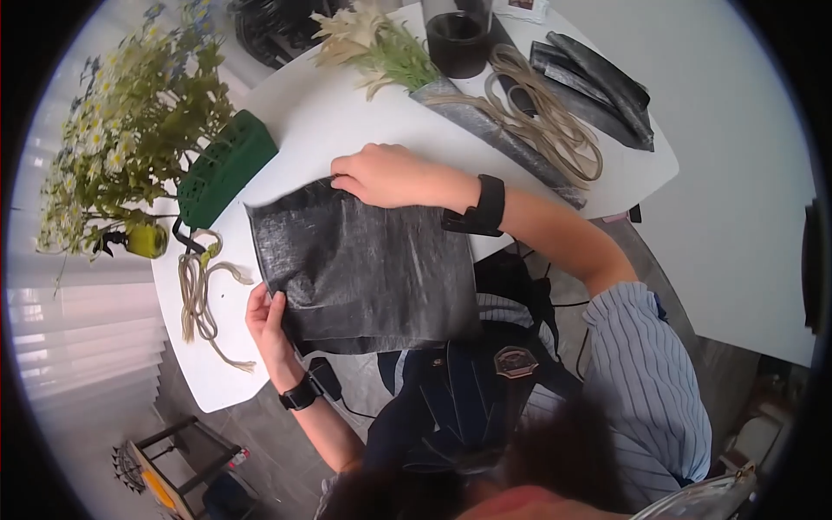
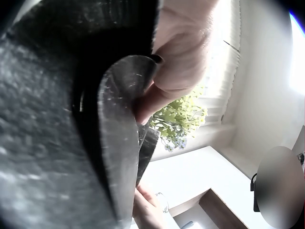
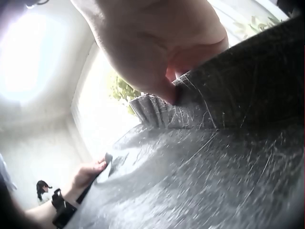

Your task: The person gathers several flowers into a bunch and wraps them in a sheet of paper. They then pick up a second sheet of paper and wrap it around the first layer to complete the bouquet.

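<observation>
Nearest, a striped sleeve [image 1: 650, 381] and a dark garment with a metal-toned badge [image 1: 516, 362] are seen at the lower edge of the head view. Just beyond, a black sheet [image 1: 373, 286] with a creased, scuffed surface is held spread between both hands, its lower edge above the person's lap and its upper part over the table [image 1: 299, 108]. The sheet's left edge is pinched by the left hand [image 1: 270, 329], thumb laid on the upper face. The upper edge is gripped by the right hand [image 1: 390, 176], with thumb and fingers closed on the material. A black band is worn on each wrist.

To the left of the sheet, a tan cord [image 1: 185, 290] is laid on the white table in loose loops. Past it, a green basket [image 1: 227, 173] is seen tilted, with white daisies [image 1: 117, 139] spread beside it and a small yellow-green pot [image 1: 146, 241] below.

Farther off, a larger coil of cord [image 1: 555, 121] is rested partly on a grey strip, near folded black pieces [image 1: 598, 91]. A dark vessel [image 1: 457, 48] is placed beside pale flowers [image 1: 360, 39]. At the far left, a white curtain [image 1: 95, 321] is hung.
</observation>
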### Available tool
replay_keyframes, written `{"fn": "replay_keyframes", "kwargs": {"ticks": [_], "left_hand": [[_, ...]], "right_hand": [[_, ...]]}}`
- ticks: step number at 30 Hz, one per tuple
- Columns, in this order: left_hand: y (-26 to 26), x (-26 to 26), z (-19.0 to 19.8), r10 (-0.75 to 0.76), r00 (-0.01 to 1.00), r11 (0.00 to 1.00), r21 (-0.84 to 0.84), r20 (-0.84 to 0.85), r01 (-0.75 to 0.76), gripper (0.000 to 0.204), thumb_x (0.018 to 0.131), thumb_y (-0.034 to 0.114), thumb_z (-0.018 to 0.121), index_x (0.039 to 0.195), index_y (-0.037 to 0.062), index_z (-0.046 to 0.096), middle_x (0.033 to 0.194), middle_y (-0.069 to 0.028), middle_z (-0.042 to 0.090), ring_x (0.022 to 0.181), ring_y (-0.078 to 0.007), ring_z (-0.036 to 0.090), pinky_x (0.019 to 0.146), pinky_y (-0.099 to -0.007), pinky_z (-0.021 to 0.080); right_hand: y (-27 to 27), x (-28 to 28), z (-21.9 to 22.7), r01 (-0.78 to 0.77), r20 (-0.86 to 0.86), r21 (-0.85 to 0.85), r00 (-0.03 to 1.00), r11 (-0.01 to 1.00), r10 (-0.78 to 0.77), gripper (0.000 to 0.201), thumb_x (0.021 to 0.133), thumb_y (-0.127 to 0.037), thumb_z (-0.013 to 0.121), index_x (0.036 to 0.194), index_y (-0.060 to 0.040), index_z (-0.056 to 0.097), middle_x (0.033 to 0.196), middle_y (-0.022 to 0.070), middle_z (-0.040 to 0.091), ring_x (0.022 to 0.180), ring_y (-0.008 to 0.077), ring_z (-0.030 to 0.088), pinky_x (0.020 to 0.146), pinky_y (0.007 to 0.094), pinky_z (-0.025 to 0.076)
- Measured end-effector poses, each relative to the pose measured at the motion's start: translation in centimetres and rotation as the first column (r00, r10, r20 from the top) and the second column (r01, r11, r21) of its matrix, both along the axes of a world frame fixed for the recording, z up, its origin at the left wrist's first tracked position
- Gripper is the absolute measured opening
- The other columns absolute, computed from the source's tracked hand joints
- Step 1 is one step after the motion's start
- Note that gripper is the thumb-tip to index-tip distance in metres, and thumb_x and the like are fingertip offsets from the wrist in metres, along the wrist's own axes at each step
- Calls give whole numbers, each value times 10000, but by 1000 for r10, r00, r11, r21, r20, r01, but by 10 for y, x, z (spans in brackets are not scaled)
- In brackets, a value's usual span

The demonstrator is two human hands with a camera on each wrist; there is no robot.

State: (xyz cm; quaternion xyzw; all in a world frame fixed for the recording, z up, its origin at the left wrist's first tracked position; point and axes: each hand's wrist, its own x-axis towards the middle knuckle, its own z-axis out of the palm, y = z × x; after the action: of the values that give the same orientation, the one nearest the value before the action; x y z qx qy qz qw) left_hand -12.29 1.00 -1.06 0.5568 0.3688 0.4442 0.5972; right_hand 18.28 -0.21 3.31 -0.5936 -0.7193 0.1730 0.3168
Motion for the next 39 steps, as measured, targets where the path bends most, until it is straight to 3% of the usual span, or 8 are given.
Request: {"fn": "replay_keyframes", "kwargs": {"ticks": [6, 15, 20, 26, 29, 30, 36, 39], "left_hand": [[20, -5, 11, -48, 993, 999, -2, -108, 48, 302, 815, -17, 573, 1109, 7, 509, 901, -46, 634, 797, -83, 567, 758, -199, 418], [34, 8, 10, 13, 996, 999, -43, -87, -17, 321, 823, -43, 535, 1140, -12, 490, 978, -93, 625, 879, -128, 580, 806, -227, 425], [37, 12, 15, 23, 996, 998, -51, -84, -27, 314, 826, -59, 503, 1140, -35, 494, 1034, -122, 613, 927, -154, 580, 821, -244, 429], [34, 18, 15, 13, 1000, 997, -77, -26, -15, 305, 829, -51, 507, 1134, -37, 504, 1007, -126, 621, 894, -142, 588, 795, -236, 442], [29, 27, 19, 56, 998, 992, -110, -10, -57, 301, 833, -31, 516, 1133, -35, 508, 959, -118, 636, 847, -137, 599, 764, -232, 454], [29, 28, 18, 57, 998, 989, -135, 4, -56, 305, 836, -19, 520, 1140, -34, 505, 957, -119, 636, 840, -136, 600, 759, -231, 456], [10, 49, 36, 75, 992, 971, -233, 100, -50, 348, 842, -17, 505, 1186, -52, 478, 1036, -141, 605, 893, -153, 591, 782, -254, 471], [3, 55, 37, 104, 986, 964, -258, 133, -67, 365, 845, -12, 498, 1206, -52, 466, 1065, -141, 593, 921, -155, 583, 802, -258, 468]], "right_hand": [[12, 17, -2, -56, -313, -116, 950, 992, 16, 394, 846, -330, 571, 667, 21, 572, 560, 112, 543, 503, 175, 447, 522, 328, 376], [24, 44, 2, -296, -618, -350, 786, 889, 18, 360, 756, -323, 678, 844, 24, 652, 677, 5, 581, 643, 86, 456, 565, 260, 375], [21, 79, 1, -387, -483, -496, 867, 777, 124, 321, 691, -213, 727, 872, 32, 626, 754, 8, 570, 694, 86, 488, 622, 227, 370], [19, 88, -9, -267, -542, -402, 841, 876, 8, 281, 721, -236, 704, 867, -11, 622, 767, 37, 607, 765, 94, 549, 693, 221, 419], [17, 76, -11, 172, -232, -246, 945, 954, -230, 308, 739, -269, 689, 929, -38, 615, 827, 82, 624, 847, 136, 573, 737, 255, 441], [11, 63, -10, 311, -131, 54, 944, 949, -302, 354, 732, -289, 692, 984, -60, 596, 912, 113, 613, 880, 205, 578, 735, 301, 451], [-35, -13, 25, 53, 244, 457, 952, 888, -183, 444, 691, -336, 699, 998, -42, 568, 1143, 140, 496, 1056, 298, 485, 852, 389, 403], [-43, -30, 22, -170, -28, 156, 984, 973, 177, 555, 689, -349, 699, 1102, -32, 506, 1204, 171, 445, 1097, 333, 443, 897, 411, 386]]}}
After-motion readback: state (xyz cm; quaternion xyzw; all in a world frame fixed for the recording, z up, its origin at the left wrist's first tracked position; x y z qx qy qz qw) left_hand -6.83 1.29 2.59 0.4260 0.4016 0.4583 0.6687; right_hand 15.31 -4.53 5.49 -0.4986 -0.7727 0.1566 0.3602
